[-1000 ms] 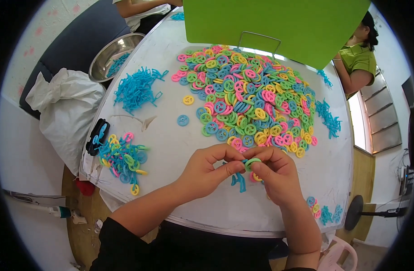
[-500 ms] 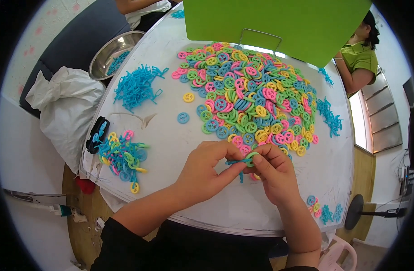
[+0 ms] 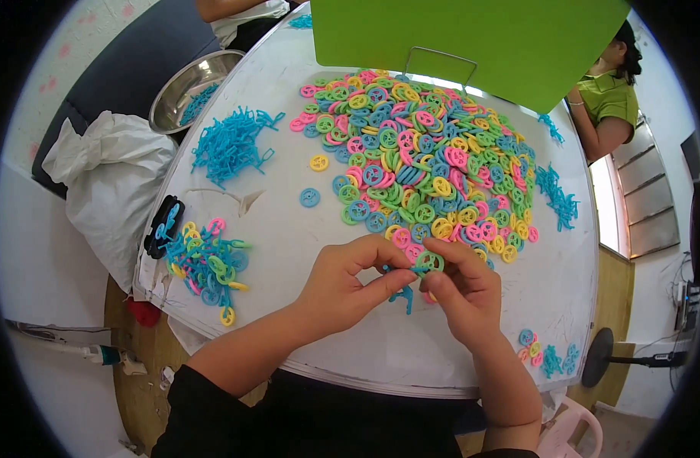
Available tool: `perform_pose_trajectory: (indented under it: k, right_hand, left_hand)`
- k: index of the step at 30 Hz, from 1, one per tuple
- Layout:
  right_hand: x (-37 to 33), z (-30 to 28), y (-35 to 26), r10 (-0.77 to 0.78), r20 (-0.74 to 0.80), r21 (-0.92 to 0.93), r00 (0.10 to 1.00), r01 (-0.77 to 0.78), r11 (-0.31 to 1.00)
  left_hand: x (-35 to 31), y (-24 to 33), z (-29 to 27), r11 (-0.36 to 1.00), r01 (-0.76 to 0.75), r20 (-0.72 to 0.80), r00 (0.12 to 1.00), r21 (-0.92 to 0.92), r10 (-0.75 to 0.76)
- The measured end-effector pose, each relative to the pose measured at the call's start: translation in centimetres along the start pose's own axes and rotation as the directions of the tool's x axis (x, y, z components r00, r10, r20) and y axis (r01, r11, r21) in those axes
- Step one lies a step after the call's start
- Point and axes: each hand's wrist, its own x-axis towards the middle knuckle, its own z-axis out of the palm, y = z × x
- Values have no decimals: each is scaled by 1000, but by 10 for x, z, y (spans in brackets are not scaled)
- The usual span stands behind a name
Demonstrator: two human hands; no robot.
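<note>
My left hand point(image 3: 346, 286) pinches a thin blue plastic piece point(image 3: 403, 298) between thumb and forefinger, part of it dangling below. Its end meets a small green spoked plastic wheel point(image 3: 430, 262); I cannot tell how they are joined. My right hand point(image 3: 466, 294) has its forefinger at the wheel's upper rim and its thumb just under it, the wheel lying between them. Both hands are above the near edge of a big heap of pink, yellow, green and blue wheels point(image 3: 418, 164). To the left lies a pile of blue-and-coloured pieces joined together point(image 3: 212, 263).
Loose blue pieces form a pile point(image 3: 231, 145) at the far left, beside a metal bowl point(image 3: 174, 88). A green board point(image 3: 464, 46) stands behind the heap. More blue pieces point(image 3: 557, 198) lie at right. A person in green point(image 3: 606, 99) sits at the far right.
The green wheel has turned to show more of its face. My right thumb and forefinger have spread further apart around it, and the blue piece hangs a little differently.
</note>
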Motion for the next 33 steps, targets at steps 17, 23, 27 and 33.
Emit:
perform_pose_trajectory:
  k: [17, 23, 27, 33]
  right_hand:
    - [9, -3, -26, -292, 299, -699, 908, 417, 582]
    - [-1, 3, -31, 394, 100, 168, 914, -406, 898]
    - [2, 8, -25, 354, 60, 244, 933, -357, 901]
    - [5, 7, -23, -430, 544, -664, 721, 683, 305]
  left_hand:
    - [-1, -3, 5, 999, 33, -28, 999, -26, -34]
    - [-2, -1, 2, 998, -44, -30, 999, 33, 45]
    - [1, -5, 2, 999, 33, -31, 999, -6, -33]
    - [10, -2, -10, 889, 309, -89, 930, -338, -357]
